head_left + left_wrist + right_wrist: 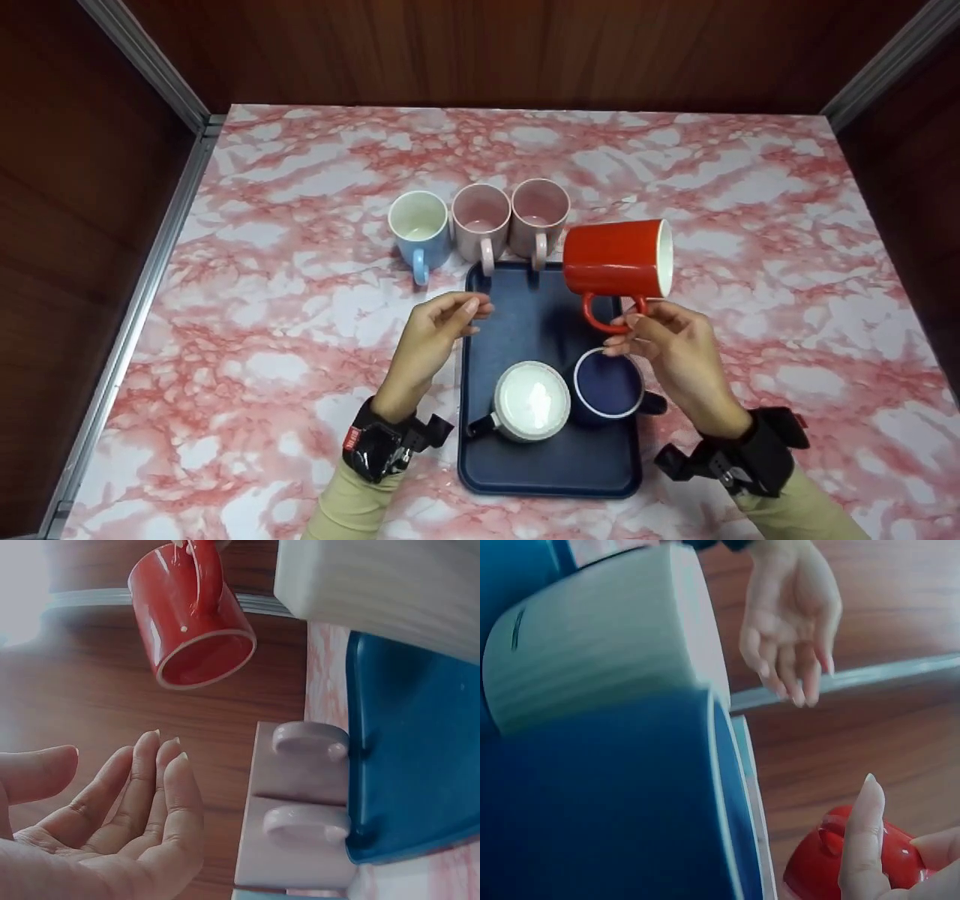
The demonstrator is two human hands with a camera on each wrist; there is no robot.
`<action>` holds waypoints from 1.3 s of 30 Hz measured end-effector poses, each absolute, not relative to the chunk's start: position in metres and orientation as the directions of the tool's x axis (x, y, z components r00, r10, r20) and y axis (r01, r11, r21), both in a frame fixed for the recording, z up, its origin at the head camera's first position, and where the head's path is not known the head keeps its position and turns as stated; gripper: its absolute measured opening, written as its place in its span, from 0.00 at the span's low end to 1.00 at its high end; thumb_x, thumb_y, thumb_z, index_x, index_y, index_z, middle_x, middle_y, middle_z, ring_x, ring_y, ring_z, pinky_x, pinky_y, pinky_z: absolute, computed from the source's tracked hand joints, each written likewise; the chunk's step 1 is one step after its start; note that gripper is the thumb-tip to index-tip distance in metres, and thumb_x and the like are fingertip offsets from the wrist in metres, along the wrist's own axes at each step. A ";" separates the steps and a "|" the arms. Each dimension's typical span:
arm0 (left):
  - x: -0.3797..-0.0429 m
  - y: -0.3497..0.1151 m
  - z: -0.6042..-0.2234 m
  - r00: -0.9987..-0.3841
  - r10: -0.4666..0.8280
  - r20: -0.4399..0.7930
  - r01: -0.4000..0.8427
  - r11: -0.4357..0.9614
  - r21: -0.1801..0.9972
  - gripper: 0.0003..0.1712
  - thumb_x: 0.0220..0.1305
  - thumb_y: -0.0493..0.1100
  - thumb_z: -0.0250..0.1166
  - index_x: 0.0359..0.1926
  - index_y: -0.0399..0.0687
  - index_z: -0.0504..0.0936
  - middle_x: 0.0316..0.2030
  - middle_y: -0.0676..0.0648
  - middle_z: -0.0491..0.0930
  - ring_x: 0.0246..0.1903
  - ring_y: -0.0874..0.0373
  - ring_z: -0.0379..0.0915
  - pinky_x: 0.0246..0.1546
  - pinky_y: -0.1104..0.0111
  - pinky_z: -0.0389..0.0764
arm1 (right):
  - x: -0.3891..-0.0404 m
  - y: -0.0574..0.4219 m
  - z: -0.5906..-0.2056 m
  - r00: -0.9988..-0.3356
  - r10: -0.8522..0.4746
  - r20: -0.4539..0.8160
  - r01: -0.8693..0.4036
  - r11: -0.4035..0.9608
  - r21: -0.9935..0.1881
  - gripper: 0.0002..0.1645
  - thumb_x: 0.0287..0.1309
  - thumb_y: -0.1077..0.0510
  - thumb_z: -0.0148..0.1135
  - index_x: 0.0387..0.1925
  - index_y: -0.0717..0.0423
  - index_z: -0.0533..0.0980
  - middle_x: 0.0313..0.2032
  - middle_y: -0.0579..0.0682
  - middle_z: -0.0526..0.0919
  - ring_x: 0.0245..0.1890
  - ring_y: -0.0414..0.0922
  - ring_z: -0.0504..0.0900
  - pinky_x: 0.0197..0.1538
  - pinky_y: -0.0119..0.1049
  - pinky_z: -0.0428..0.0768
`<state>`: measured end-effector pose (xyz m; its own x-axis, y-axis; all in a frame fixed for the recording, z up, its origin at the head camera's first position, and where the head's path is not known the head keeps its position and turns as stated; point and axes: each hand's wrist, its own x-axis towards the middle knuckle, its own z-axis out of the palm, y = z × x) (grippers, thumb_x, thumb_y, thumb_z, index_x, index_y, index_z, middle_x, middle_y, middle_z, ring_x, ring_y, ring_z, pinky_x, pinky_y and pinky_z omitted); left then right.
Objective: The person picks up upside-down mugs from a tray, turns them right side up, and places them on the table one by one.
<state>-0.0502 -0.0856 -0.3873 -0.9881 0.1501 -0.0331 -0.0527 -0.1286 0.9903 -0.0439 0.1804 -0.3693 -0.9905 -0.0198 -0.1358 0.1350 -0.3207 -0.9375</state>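
My right hand [679,349] pinches the handle of a red mug [615,259], which hangs sideways above the tray, its white-lined mouth facing right. The red mug [191,622] also shows at the top of the left wrist view, beyond my left hand. Nothing is in my left hand [431,337], whose fingers are loosely bent over the left edge of the dark blue tray [517,315]. Under the right hand stands a dark blue mug [607,386], mouth up. Beside it on the tray is a white mug [532,401], upside down, its dark handle pointing left.
Behind the tray, a light blue mug [421,229] and two pink mugs, one in the middle [481,221] and one on the right [540,217], stand in a row, handles toward me. Brown wood panels [487,52] enclose the marbled red-and-white table [300,360].
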 end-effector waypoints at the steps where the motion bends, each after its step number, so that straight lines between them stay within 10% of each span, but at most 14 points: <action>1: -0.050 -0.087 -0.389 -0.989 0.145 -0.034 -0.052 -0.121 0.991 0.15 0.66 0.37 0.53 0.46 0.26 0.75 0.41 0.35 0.79 0.42 0.54 0.76 0.45 0.56 0.75 | -0.046 0.183 -0.369 -0.990 -0.013 -0.140 0.137 -0.312 -0.940 0.06 0.56 0.77 0.47 0.29 0.71 0.71 0.27 0.60 0.78 0.22 0.54 0.80 0.31 0.47 0.80; 17: -0.043 -0.111 -0.406 -0.997 0.010 -0.082 -0.083 -0.019 0.996 0.16 0.66 0.38 0.54 0.48 0.29 0.74 0.41 0.35 0.78 0.44 0.49 0.74 0.46 0.54 0.73 | -0.096 0.239 -0.427 -0.993 -0.052 -0.105 0.117 -0.374 -0.920 0.04 0.56 0.71 0.55 0.33 0.72 0.71 0.31 0.59 0.76 0.24 0.54 0.82 0.35 0.48 0.80; 39: -0.032 -0.127 -0.434 -0.981 -0.071 -0.178 -0.177 -0.024 0.984 0.16 0.66 0.37 0.53 0.49 0.26 0.73 0.39 0.37 0.79 0.44 0.46 0.74 0.45 0.52 0.73 | -0.136 0.225 -0.399 -0.963 -0.022 -0.269 0.269 -0.178 -0.947 0.05 0.58 0.73 0.46 0.34 0.77 0.66 0.28 0.58 0.80 0.20 0.49 0.81 0.31 0.42 0.81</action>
<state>-0.0319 -0.1274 -0.4343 -0.9814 -0.0710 -0.1785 -0.1772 -0.0242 0.9839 -0.1361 0.2253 -0.3985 -0.9629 -0.0223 -0.2691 0.2687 -0.1782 -0.9466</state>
